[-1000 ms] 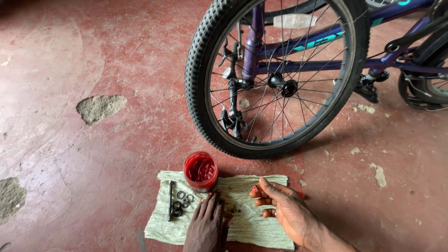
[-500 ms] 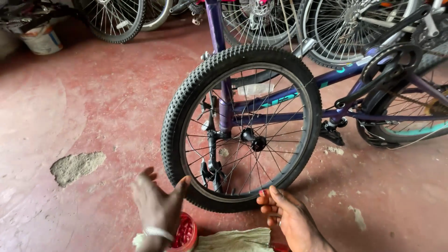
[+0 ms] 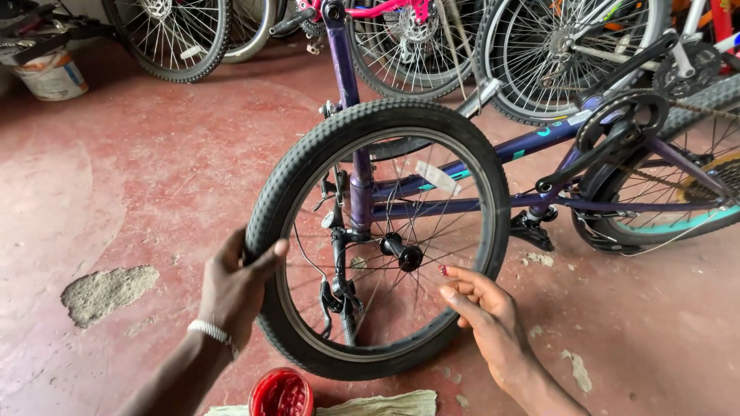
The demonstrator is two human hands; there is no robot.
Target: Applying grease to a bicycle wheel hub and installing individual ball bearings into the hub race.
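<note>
I am observing the left hand [image 3: 235, 289] wrapping its grip around the tyre of the front wheel [image 3: 378, 239], thumb lying over the tread. The wheel is standing upright on the red floor [image 3: 139, 185], fitted in the purple bicycle [image 3: 493, 185]. The right hand [image 3: 486, 312] is hovering just beside the spokes near the hub [image 3: 407, 256], grip loosely open, holding nothing. A red tub [image 3: 281, 393] and a cloth [image 3: 385, 403] are lying below the wheel.

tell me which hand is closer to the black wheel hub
Right. The right hand reaches toward the spokes with fingertips just right of and below the black wheel hub, not touching it. The left hand grips the tyre at the wheel's left edge, farther away.
</note>
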